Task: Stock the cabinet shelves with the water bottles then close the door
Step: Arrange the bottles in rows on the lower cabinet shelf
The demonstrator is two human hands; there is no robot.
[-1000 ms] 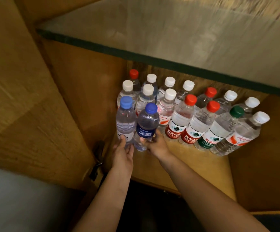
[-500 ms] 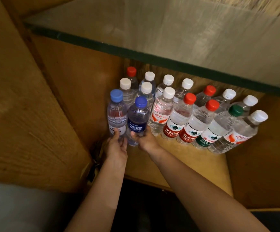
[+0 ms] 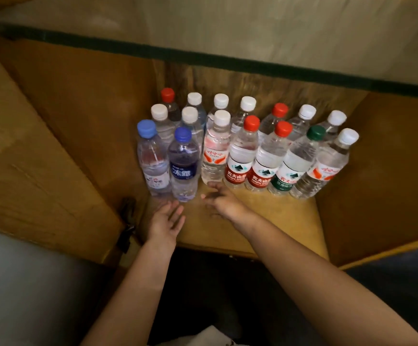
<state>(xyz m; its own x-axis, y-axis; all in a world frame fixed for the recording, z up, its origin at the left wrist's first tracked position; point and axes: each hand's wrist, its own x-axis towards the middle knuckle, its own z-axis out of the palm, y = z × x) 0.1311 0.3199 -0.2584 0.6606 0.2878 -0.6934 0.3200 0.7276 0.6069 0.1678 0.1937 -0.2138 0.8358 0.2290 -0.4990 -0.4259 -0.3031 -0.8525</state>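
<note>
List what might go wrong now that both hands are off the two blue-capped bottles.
1. The dark-label bottle stands tight against its light-blue-capped neighbour; a brush from the right hand or left hand could topple both.
2. The packed rows leave only the shelf's front strip, so further bottles would sit near its edge.

1 head-worn view looks forward and down from above, close to the wooden shelf (image 3: 265, 221), into the open cabinet toward its back wall.
</note>
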